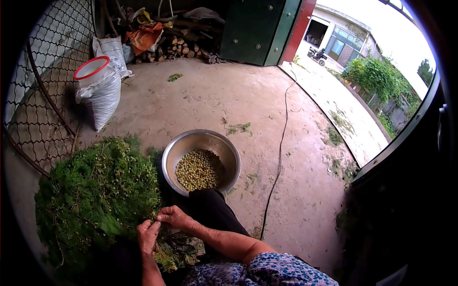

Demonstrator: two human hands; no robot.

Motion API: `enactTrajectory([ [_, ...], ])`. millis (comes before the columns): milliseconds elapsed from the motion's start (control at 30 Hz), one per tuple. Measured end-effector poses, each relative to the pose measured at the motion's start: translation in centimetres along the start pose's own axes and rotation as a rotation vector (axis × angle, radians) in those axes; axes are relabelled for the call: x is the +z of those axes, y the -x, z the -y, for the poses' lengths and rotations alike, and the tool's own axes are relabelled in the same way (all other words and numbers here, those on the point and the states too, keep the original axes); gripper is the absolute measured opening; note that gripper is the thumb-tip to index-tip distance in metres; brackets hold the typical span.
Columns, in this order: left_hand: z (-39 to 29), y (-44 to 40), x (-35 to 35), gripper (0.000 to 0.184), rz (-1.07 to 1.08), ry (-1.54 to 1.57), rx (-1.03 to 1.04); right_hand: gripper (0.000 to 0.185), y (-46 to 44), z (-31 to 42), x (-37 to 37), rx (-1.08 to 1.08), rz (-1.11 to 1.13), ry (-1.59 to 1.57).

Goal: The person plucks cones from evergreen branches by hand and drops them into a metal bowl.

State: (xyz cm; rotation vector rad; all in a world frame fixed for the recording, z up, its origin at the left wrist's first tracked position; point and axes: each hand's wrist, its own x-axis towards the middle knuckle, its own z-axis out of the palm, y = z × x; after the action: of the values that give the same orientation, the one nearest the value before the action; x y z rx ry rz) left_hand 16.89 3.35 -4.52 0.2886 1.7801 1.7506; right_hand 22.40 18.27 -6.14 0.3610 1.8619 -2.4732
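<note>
Small green sprig point(153, 220) is at my fingertips, beside the near right edge of the big pile of green branches point(102, 190). Right hand point(172, 217): thumb and fingers together at the sprig. Left hand point(148, 233): fingers closed in just beside the right, also at the sprig. Too small to tell exactly which fingertips pinch it. Pile is leafy, with little round green berries among the leaves. Wide metal bowl point(201, 162) sits on the floor point(191, 100) to the right of the pile, with a heap of round yellow-green berries point(198, 169) in it. My knee in dark trousers point(214, 209) is at the bowl's near edge. Some cut greenery point(174, 252) lies below my hands. Farther out: white sack point(104, 95) with a red-rimmed white tub point(91, 70) at its top, by the wire mesh point(47, 86). Stacked firewood point(179, 47) at the back, left of the green door point(253, 31). Black cable point(281, 152) runs along the floor, right of the bowl.
</note>
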Motion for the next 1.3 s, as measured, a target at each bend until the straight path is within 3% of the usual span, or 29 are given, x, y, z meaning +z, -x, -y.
enactTrajectory([
  [133,-1.6,0.8,0.4,0.031,0.081,0.120,-0.033,0.018,0.2,0.2,-0.3,0.041,0.018,-0.082],
  [233,-1.1,0.7,0.4,0.028,0.054,0.134,-0.030,0.017,-0.1,-0.4,-0.8,0.112,0.095,-0.353],
  [333,-0.5,0.4,0.3,0.028,-0.002,0.094,-0.013,0.019,-0.1,-0.2,-0.3,0.083,0.075,-0.255],
  [400,0.8,-0.2,-0.2,0.027,-0.020,-0.013,0.048,0.019,0.5,1.3,0.7,-0.055,-0.009,-0.059],
  [500,0.0,0.1,0.3,0.025,-0.043,-0.174,0.124,0.018,0.5,1.7,0.4,-0.055,0.068,0.101],
  [667,-0.9,0.6,0.8,0.024,-0.033,-0.242,0.135,0.016,0.5,1.8,0.6,-0.029,-0.002,0.197],
  [767,-1.1,0.6,0.8,0.023,-0.036,-0.186,0.075,0.016,0.5,1.6,0.5,0.011,-0.013,0.051],
  [833,-1.2,0.7,0.5,0.022,0.016,-0.056,0.046,0.016,0.5,1.5,0.2,0.110,0.076,-0.212],
  [967,-1.7,0.8,0.7,0.022,0.028,0.027,0.013,0.017,0.3,0.4,-0.2,0.156,0.040,-0.273],
  [1033,-1.8,0.8,0.7,0.022,0.023,0.007,-0.044,0.019,0.2,0.0,-0.7,0.150,0.133,-0.444],
  [1133,-1.7,0.9,1.0,0.031,-0.028,-0.015,-0.013,0.019,0.8,1.3,-0.3,0.147,0.091,-0.289],
  [1300,-1.6,1.0,1.2,0.029,-0.075,-0.045,0.018,0.017,0.7,1.0,-0.1,0.113,0.092,-0.437],
])
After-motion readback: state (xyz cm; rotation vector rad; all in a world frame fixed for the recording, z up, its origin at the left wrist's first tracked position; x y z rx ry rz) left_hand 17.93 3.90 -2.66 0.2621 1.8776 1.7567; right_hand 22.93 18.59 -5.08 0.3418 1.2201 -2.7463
